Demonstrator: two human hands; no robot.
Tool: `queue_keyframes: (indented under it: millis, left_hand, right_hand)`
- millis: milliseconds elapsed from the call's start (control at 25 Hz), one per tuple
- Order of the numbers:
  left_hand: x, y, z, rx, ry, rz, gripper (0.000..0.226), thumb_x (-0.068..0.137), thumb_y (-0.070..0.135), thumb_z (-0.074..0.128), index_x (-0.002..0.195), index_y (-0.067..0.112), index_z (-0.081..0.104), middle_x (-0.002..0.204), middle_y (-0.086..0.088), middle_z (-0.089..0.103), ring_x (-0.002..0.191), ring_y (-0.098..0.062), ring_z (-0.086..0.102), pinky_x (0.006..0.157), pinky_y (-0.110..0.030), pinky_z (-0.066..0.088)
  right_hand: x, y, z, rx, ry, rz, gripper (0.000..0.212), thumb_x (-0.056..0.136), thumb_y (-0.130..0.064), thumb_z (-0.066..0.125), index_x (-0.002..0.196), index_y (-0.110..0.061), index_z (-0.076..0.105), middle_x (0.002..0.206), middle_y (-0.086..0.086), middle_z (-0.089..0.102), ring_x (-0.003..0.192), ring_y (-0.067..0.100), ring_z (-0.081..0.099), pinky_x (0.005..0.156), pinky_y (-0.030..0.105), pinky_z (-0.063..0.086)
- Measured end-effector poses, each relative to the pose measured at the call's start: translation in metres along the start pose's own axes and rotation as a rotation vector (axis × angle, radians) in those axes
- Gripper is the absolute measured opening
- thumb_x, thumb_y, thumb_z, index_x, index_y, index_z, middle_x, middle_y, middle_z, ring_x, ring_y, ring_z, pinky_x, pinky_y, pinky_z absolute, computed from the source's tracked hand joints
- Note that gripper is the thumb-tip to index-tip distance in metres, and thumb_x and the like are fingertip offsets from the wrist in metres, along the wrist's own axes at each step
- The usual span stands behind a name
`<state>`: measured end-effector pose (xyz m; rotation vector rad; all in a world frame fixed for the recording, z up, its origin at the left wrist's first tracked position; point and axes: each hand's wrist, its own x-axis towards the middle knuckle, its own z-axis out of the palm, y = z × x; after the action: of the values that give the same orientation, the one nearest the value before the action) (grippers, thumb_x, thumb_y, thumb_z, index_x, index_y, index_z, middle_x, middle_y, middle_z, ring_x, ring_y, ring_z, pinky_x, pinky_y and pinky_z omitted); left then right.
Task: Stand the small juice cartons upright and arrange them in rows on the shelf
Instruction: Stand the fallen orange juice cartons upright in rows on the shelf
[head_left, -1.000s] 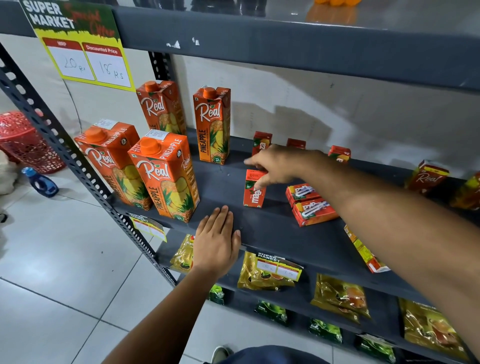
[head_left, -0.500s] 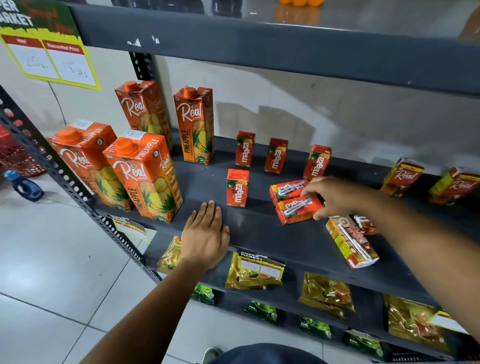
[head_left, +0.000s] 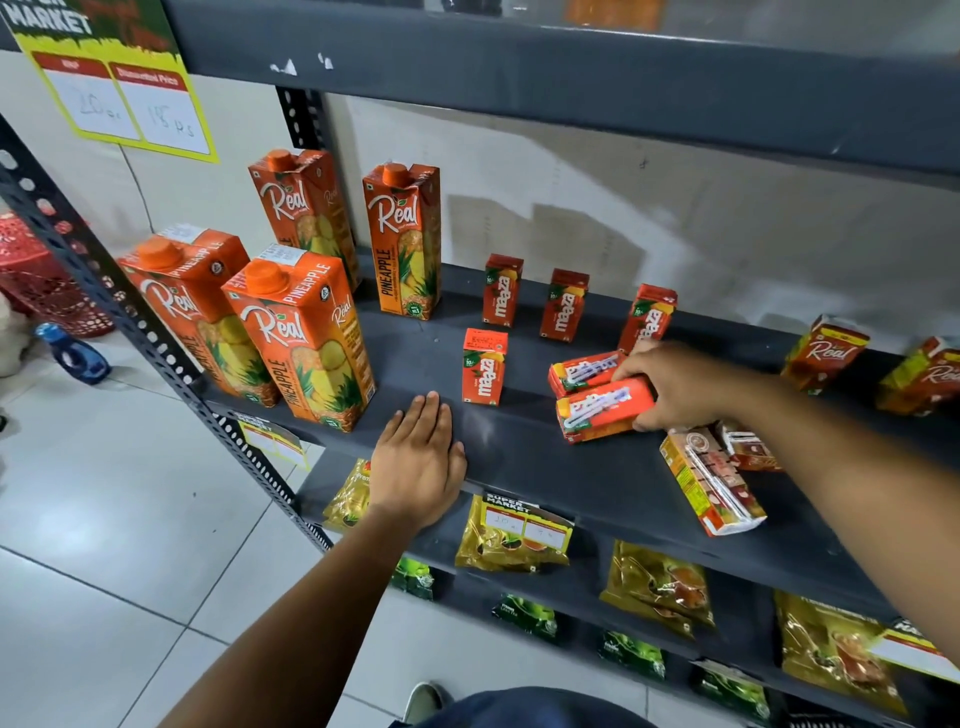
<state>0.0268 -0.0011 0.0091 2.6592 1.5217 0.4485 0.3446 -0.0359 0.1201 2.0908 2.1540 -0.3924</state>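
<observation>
Three small red Maaza cartons stand upright in a back row on the grey shelf: one at the left, one in the middle, one at the right. A fourth Maaza carton stands alone in front of them. Two more lie flat: the rear lying carton and the front lying carton. My right hand grips the right end of the front lying carton. My left hand rests flat on the shelf's front edge, holding nothing.
Several tall Real pineapple cartons stand at the shelf's left. Small Real cartons lean at the right, and a yellow-red carton lies near the front edge. Snack packets fill the lower shelf. A price sign hangs upper left.
My right hand left the upright front carton, moved right and closed on the front lying carton. The camera view shifted right. The left hand stayed put.
</observation>
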Motion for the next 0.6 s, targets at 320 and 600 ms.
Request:
queue_keyframes:
  millis: [320, 600]
  left_hand:
    - [0.000, 0.000, 0.001, -0.009, 0.009, -0.006, 0.055, 0.089, 0.032, 0.036, 0.126, -0.002, 0.058, 0.137, -0.021, 0.054, 0.128, -0.035, 0.049, 0.106, -0.048, 0.037]
    - [0.000, 0.000, 0.000, -0.018, 0.013, -0.004, 0.054, 0.089, 0.032, 0.036, 0.125, -0.002, 0.058, 0.136, -0.022, 0.054, 0.127, -0.036, 0.050, 0.106, -0.048, 0.038]
  right_hand:
    - [0.010, -0.075, -0.045, -0.260, 0.060, -0.400, 0.048, 0.077, -0.007, 0.071, 0.120, -0.023, 0.056, 0.120, -0.003, 0.045, 0.098, 0.019, 0.052, 0.073, 0.039, 0.051]
    - [0.015, -0.087, -0.037, -0.426, 0.082, -0.466, 0.045, 0.081, 0.001, 0.066, 0.121, -0.017, 0.055, 0.122, 0.004, 0.048, 0.102, 0.022, 0.051, 0.073, 0.038, 0.052]
